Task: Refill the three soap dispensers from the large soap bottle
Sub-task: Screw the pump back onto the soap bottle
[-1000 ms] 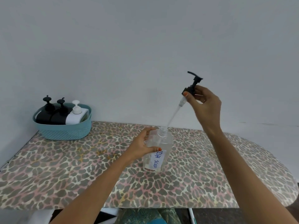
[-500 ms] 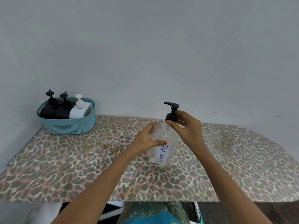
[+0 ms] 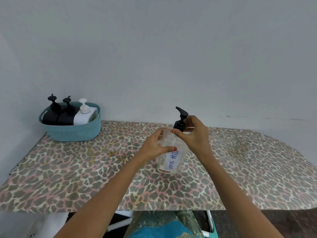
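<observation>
Clear DISH SOAP bottle (image 3: 169, 158) upright on surface (image 3: 68, 169), left hand (image 3: 154, 147) wrapped round its body; right hand (image 3: 194, 137) pinches black pump (image 3: 179, 125) at collar, axis vertical over neck.

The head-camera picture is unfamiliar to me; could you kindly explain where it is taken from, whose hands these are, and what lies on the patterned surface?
There is no machine here. A person wears one wide-angle camera on the head, looking forward and down, so the two bare arms entering from below are their own. The left hand grips a clear bottle labelled DISH SOAP, which rests on the leopard-print board. The right hand pinches the collar of the black pump at the bottle's neck. At the board's far left corner, a teal basket holds two black dispensers and a white dispenser, side by side.
</observation>
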The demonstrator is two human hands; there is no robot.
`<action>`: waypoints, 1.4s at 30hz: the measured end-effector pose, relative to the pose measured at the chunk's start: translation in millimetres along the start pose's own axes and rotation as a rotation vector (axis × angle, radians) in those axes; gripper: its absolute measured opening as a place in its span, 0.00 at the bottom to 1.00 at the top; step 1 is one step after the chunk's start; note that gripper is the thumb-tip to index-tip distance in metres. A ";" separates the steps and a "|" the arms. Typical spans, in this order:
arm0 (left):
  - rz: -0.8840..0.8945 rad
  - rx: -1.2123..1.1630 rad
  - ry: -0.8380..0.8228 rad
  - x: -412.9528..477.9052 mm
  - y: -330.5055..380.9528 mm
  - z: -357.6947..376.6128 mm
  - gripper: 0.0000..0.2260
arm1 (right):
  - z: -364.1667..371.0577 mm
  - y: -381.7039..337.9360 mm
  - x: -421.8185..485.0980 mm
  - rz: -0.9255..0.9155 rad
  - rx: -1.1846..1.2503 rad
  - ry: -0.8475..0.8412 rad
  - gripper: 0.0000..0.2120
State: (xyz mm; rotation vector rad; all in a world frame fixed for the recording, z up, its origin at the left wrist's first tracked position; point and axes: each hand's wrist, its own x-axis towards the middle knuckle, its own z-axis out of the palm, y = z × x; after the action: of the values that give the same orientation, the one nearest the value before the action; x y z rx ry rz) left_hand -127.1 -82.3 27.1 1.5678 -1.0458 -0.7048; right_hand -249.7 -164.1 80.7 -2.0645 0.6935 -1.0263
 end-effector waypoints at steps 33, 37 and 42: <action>0.028 -0.043 0.004 -1.2 -1.4 1.2 0.28 | -23.3 1.5 0.3 0.152 0.312 -0.373 0.21; 0.032 -0.037 0.001 -1.6 -1.0 0.6 0.27 | -12.0 3.4 5.5 0.136 0.161 -0.217 0.20; 0.033 -0.034 -0.001 -2.3 -1.2 0.1 0.26 | 9.3 2.8 5.9 0.131 0.088 -0.056 0.21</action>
State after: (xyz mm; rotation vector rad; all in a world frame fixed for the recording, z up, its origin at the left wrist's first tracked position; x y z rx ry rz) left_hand -127.9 -80.2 25.6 1.5177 -1.0524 -0.6976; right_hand -239.2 -166.6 77.1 -1.9377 0.7319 -0.9061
